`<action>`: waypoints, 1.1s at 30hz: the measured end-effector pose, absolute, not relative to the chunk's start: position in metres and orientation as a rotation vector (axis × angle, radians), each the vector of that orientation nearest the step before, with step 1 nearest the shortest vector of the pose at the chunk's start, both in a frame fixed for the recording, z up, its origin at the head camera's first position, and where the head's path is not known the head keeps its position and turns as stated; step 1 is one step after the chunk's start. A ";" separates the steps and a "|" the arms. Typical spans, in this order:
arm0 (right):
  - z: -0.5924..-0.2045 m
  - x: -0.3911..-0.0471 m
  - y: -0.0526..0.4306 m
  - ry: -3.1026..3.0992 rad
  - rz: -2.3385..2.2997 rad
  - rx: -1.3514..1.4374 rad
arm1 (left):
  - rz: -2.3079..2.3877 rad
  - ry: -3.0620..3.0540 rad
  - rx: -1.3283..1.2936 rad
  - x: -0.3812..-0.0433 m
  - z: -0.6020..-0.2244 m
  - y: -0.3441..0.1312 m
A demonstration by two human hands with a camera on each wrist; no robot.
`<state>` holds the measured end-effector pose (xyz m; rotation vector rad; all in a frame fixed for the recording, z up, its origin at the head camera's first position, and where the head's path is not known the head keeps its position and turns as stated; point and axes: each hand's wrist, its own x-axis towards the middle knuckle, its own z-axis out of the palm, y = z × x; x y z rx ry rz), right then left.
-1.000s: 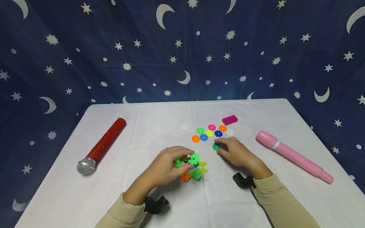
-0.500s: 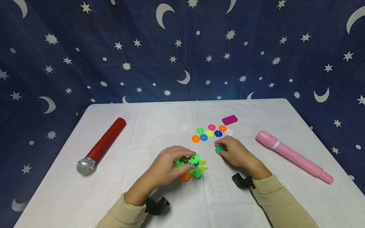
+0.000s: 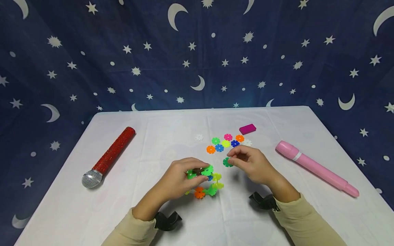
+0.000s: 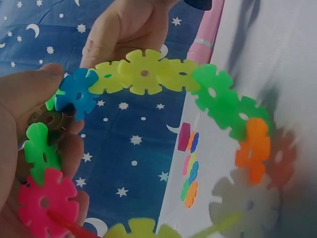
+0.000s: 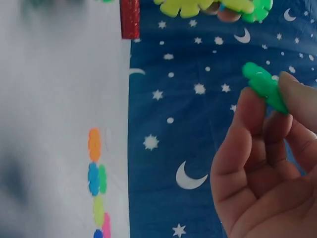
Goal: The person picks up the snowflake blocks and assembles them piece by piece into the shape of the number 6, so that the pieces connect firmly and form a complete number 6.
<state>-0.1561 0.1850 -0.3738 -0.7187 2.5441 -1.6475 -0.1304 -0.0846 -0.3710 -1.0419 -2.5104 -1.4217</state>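
From my head, I see my left hand (image 3: 181,181) curled around a chain of linked flower discs (image 3: 212,190) above the white table (image 3: 160,136), while my right hand (image 3: 253,165) pinches a green disc (image 3: 227,162) near it, just apart. Loose discs (image 3: 219,148) lie beyond my hands, with a magenta block (image 3: 247,129) behind them; a red microphone (image 3: 110,155) lies to the left, a pink stick (image 3: 318,169) to the right. From my left wrist, the chain curves round in yellow, green, orange and pink, my thumb and fingers gripping it by the blue and brown discs. From my right wrist, thumb and fingertip squeeze the green disc, my other fingers bent.
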 end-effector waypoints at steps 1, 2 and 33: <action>-0.373 -0.154 0.184 2.539 -1.658 -0.743 | -1.422 -2.502 -1.041 -0.131 -0.371 -0.084; -0.372 -0.153 0.183 2.532 -1.671 -0.764 | -1.423 -2.496 -1.038 -0.131 -0.372 -0.084; -0.371 -0.137 0.163 2.669 -1.699 -1.042 | -1.399 -2.460 -1.115 -0.133 -0.375 -0.085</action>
